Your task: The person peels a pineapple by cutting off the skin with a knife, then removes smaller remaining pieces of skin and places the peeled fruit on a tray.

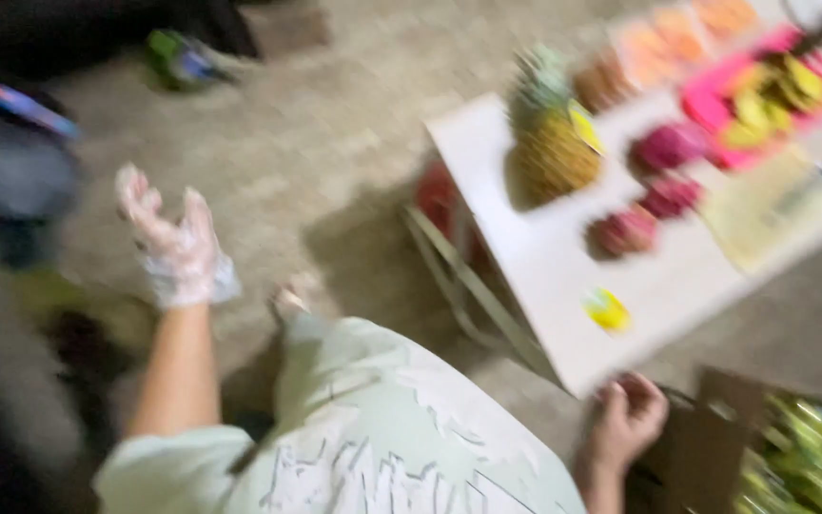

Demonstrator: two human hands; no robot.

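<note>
The picture is blurred by motion. My left hand [175, 243] wears a thin clear plastic glove and hangs in the air over the pale floor, fingers apart, holding nothing. My right hand [628, 415] is bare and curled at the near corner of a white table [544, 276]; whether it grips the edge I cannot tell. On the table stand a pineapple [552, 133], three dark pink round fruits [654, 190] and a small yellow object [607, 310].
A pink tray [711, 100] with yellow pieces and orange packs [663, 43] sit at the table's far end. A brown cardboard box [715, 438] with green items is at lower right. Dark objects lie at left. My foot [289, 301] shows below.
</note>
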